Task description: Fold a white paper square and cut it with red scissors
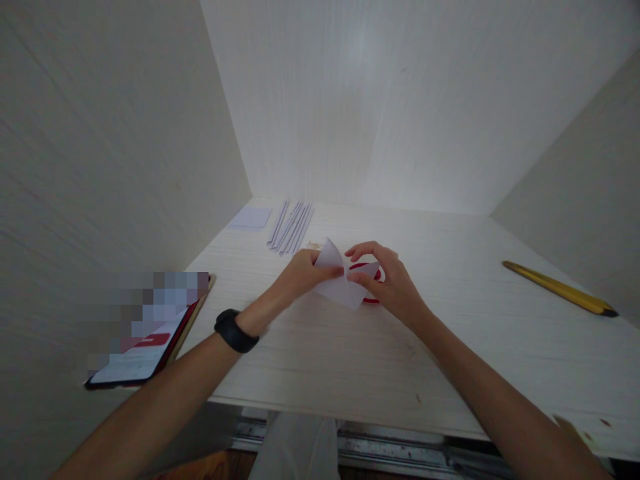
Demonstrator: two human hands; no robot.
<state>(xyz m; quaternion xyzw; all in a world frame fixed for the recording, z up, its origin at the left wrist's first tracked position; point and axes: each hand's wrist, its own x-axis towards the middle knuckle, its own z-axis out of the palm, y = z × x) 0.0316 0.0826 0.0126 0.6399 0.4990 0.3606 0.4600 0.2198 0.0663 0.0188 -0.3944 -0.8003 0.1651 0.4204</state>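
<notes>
A small folded piece of white paper [336, 291] is held up above the table, its flaps standing apart. My left hand [304, 268] grips its left side, the thumb lying across the paper towards the middle fold. From the right, my right hand [387, 273] has its thumb against the paper, with the index finger curled over near the right flap. Just behind the paper and partly hidden lies a red looped object [373, 300], which looks like scissor handles.
Several narrow folded white paper strips [293, 227] lie at the back left, beside a flat white paper square [251, 217]. A phone or tablet [145, 353] in a case rests at the left edge. A yellow cutter-like tool [557, 288] lies far right. Walls [360, 133] enclose the table.
</notes>
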